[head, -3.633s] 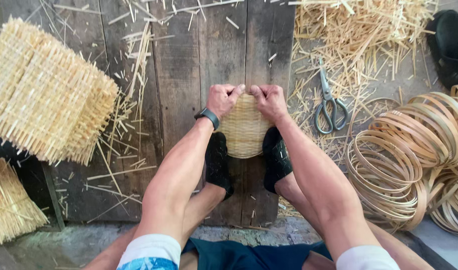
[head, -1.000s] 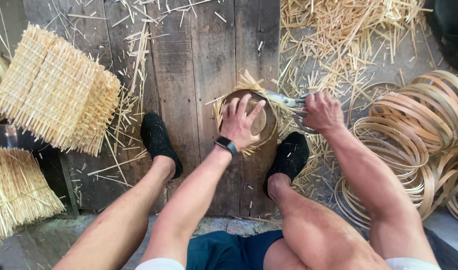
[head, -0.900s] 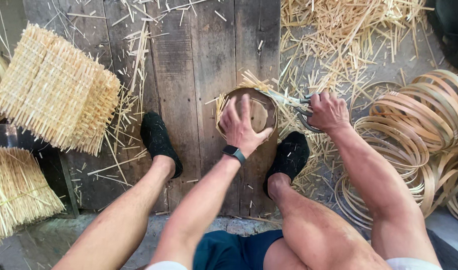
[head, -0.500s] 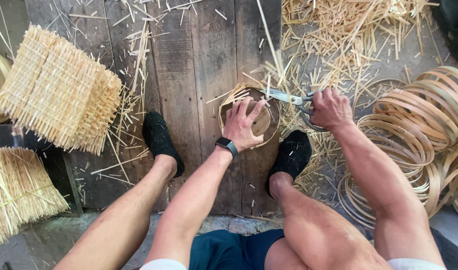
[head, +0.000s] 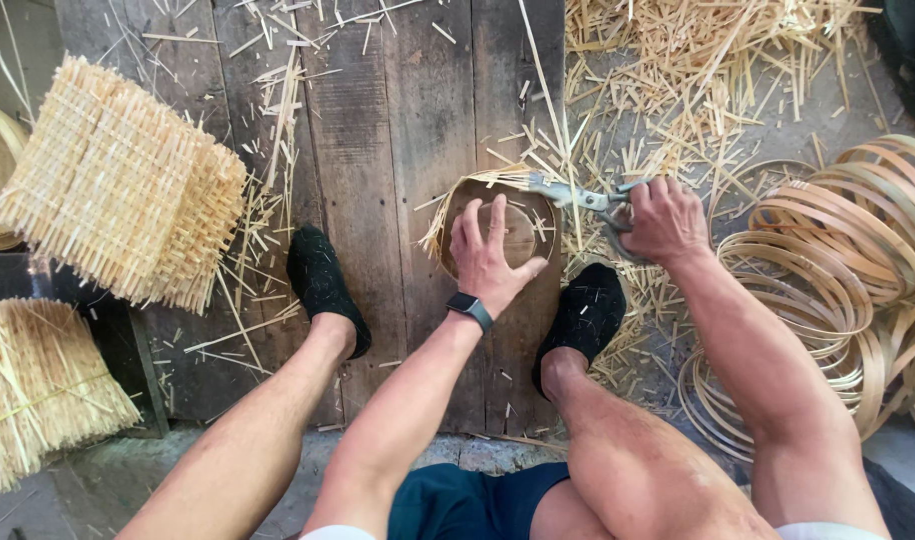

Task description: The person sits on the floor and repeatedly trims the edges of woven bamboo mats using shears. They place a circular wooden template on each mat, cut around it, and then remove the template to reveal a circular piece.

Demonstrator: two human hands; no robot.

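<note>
A small round woven basket [head: 506,232] is pressed onto the wooden floor [head: 378,150] by the spread left hand [head: 490,258]. Scissors [head: 578,196] are gripped in the closed right hand [head: 664,220] at the basket's upper right rim.

Bare planks [head: 378,140] lie open between the woven mat stack [head: 118,195] and strewn offcuts [head: 698,70].

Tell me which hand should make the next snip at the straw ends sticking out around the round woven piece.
Right. The right hand grips the scissors, whose blades lie at the woven piece's upper rim among the protruding straw ends. The left hand is spread flat on top, pinning it down.
</note>
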